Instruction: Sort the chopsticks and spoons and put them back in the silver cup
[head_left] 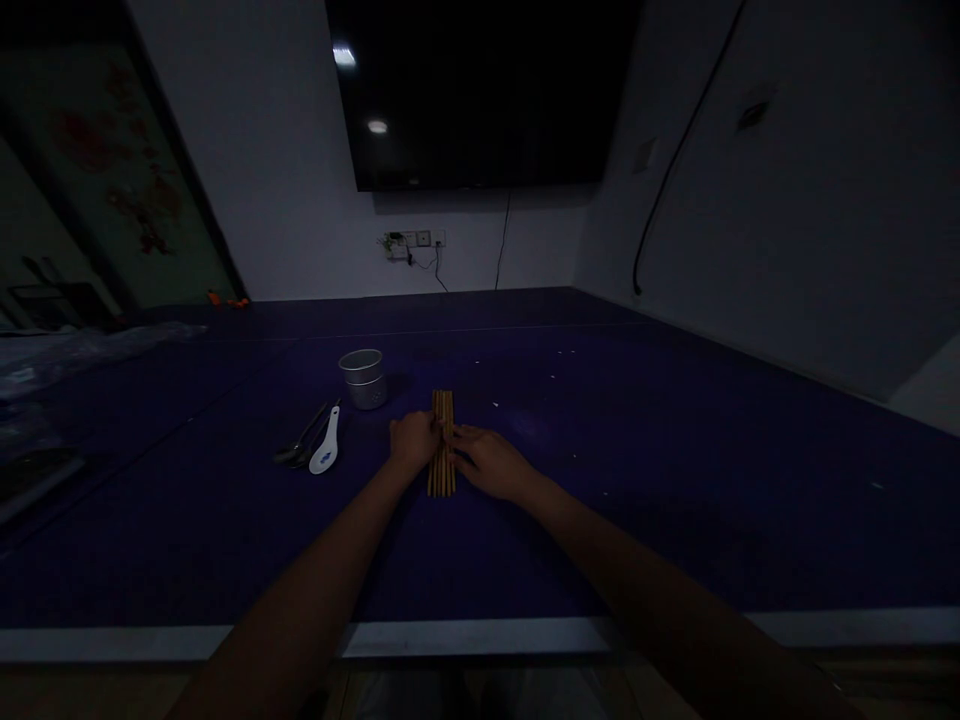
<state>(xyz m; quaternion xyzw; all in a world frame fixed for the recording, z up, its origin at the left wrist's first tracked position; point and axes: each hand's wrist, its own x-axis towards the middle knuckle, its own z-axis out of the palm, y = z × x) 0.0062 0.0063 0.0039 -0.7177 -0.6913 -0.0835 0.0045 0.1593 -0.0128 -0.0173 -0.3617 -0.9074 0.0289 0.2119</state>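
A row of wooden chopsticks (442,480) lies side by side on the purple tabletop, pointing away from me. My left hand (415,440) is at the row's left edge, its fingers curled and closed at the sticks. From the right, my right hand (489,460) reaches in with fingers apart, the tips touching the row. Fingers cover the middle of the chopsticks; both ends show. Left of my hands lie a white soup spoon (327,450) with a blue mark and dark metal cutlery (304,437). Behind these stands a grey metal cup (364,380), upright.
The purple table (675,480) has a pale front edge (480,636). Clear plastic wrapping (97,350) lies at the far left, and small white scraps dot the surface. A large black screen (487,90) hangs above wall sockets (416,240). The room is dim.
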